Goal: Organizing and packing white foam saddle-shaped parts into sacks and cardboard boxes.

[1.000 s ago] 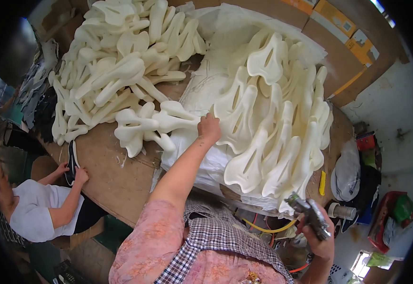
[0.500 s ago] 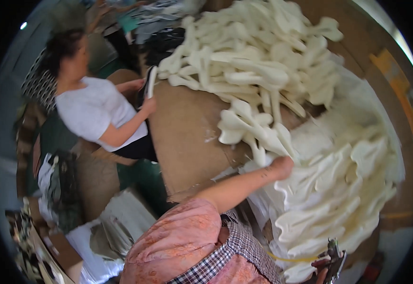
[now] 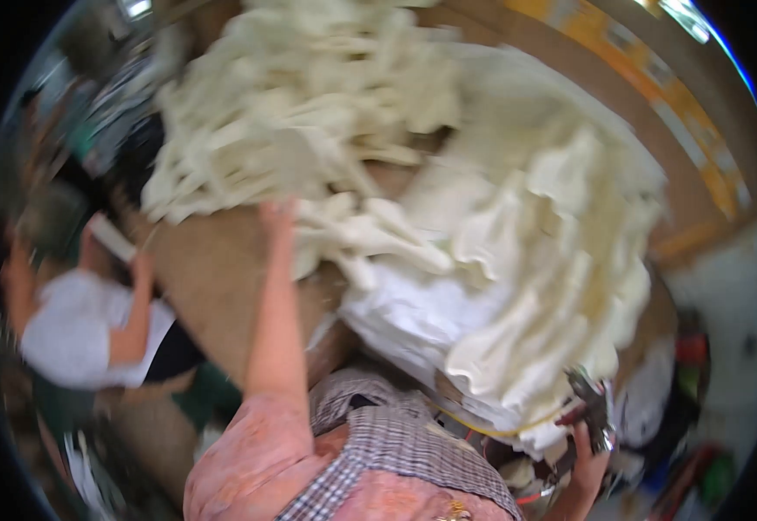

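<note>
My left hand [image 3: 280,211] reaches out to the near edge of a large heap of cream-white shoe soles [image 3: 300,87]. Motion smears its fingers, so I cannot see whether they grip anything. Just right of it lies a small loose bunch of the same soles [image 3: 370,233]. Further right, overlapping rows of laid-out soles [image 3: 561,252] cover a white sheet [image 3: 404,304]. At the lower right my right hand [image 3: 583,441] is wrapped round a metal spray gun [image 3: 594,408], close to the nearest soles of the rows.
Brown cardboard [image 3: 213,269] covers the table at left. A person in a white shirt [image 3: 83,330] sits there, holding a pale sole. A yellow hose [image 3: 474,425] runs along the table's near edge. Beyond the far right edge stands a cardboard wall with orange strips [image 3: 604,43].
My left hand has moved from the bunch beside the rows left to the heap. The view has swung right, bringing my right hand and the spray gun more fully into sight.
</note>
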The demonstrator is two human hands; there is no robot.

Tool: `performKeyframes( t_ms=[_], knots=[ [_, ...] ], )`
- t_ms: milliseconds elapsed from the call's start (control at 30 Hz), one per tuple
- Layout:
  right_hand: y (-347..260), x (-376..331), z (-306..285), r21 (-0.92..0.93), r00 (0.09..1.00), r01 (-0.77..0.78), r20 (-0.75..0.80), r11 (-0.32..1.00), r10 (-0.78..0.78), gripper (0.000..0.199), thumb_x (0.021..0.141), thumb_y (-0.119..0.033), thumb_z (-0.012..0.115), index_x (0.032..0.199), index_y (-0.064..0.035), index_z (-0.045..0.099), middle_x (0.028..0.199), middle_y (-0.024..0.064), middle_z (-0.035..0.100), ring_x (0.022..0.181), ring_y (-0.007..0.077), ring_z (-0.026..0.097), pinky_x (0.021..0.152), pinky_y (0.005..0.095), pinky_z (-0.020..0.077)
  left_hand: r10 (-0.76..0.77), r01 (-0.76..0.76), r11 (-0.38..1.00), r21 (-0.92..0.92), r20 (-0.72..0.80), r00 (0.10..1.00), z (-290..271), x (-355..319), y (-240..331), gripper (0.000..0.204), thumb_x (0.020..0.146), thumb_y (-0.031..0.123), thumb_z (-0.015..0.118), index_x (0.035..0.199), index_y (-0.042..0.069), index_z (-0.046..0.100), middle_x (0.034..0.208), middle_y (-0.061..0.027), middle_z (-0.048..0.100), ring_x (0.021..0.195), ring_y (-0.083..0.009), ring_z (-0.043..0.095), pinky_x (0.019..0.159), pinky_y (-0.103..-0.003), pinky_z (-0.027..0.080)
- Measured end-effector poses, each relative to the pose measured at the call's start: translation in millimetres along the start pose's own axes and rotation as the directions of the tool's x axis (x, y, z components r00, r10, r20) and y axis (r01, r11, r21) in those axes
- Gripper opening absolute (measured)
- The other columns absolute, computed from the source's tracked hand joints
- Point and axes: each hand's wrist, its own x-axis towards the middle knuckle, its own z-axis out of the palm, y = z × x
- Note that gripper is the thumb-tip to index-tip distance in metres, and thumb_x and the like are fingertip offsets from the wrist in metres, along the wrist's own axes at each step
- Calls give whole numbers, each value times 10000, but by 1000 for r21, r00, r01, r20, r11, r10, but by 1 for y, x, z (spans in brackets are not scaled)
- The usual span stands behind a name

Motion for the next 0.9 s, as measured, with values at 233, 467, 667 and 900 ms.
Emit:
performKeyframes(
  t_ms=[233, 467, 667, 900],
  knots=[
    [-21, -5, 3, 55, 999, -53, 6, 997, 52, 621, 812, -161, 641, 1319, 26, 334, 880, 99, 573, 768, 158, 560, 715, 301, 468, 61, -66, 998, -12, 554, 830, 203, -71, 15, 333, 731, 88, 670, 1051, 23, 603, 911, -65, 623, 822, -149, 583, 755, -276, 479],
    [-45, 14, 35, 99, 975, 66, -216, 993, -43, 599, 796, -99, 641, 1302, 31, 349, 831, 101, 573, 696, 150, 569, 639, 293, 500, -61, -283, 915, 287, 793, 606, 288, -130, 26, 386, 722, 188, 651, 1079, 52, 594, 1004, -173, 599, 898, -307, 589, 807, -366, 473],
    [-46, 10, 35, 70, 996, -73, -51, 995, 77, 578, 780, -60, 633, 1287, 36, 371, 833, 103, 581, 697, 147, 578, 630, 284, 504, -26, -219, 943, 249, 714, 699, 280, -131, 22, 249, 716, 148, 621, 948, 64, 651, 950, -154, 606, 848, -318, 587, 767, -381, 471],
    [-39, 6, 41, 103, 996, -81, -25, 991, 84, 653, 773, -94, 656, 1326, 15, 325, 895, 117, 582, 781, 185, 583, 719, 316, 478, -90, 115, 993, -18, 507, 857, 238, -91, 27, 151, 757, 73, 604, 894, 21, 641, 803, -91, 631, 729, -192, 605, 667, -313, 486]
  ],
)
